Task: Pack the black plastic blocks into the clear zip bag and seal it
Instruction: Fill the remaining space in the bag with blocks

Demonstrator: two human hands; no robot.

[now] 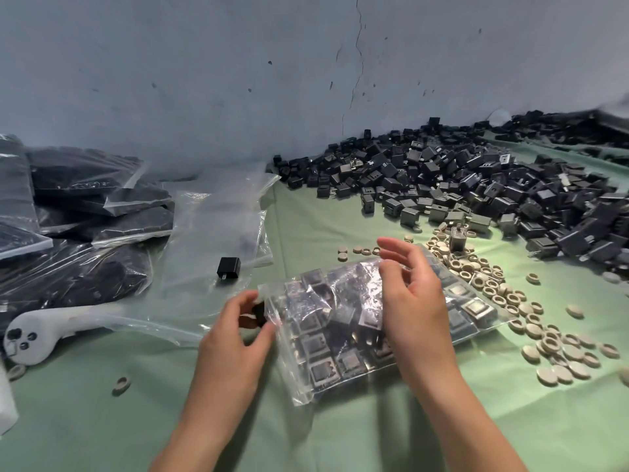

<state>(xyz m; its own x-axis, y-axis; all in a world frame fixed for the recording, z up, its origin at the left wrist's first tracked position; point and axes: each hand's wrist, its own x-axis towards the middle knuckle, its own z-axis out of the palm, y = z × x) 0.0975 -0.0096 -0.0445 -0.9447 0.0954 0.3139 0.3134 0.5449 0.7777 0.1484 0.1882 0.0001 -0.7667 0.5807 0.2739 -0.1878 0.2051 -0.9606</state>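
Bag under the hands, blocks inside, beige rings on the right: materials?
Zip bag: thin clear plastic film, glossy, creased with glints. Black blocks: hard matte plastic, seemingly moulded. Beige rings: matte, plastic or rubber; unclear which.

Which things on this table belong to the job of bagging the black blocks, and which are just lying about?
In the job: clear plastic zip bag part-filled with blocks; small black plastic block pinched in the left hand at its mouth; right hand on the bag; heap of loose black blocks.
Lying about: beige round caps; white handheld controller; stack of filled bags.
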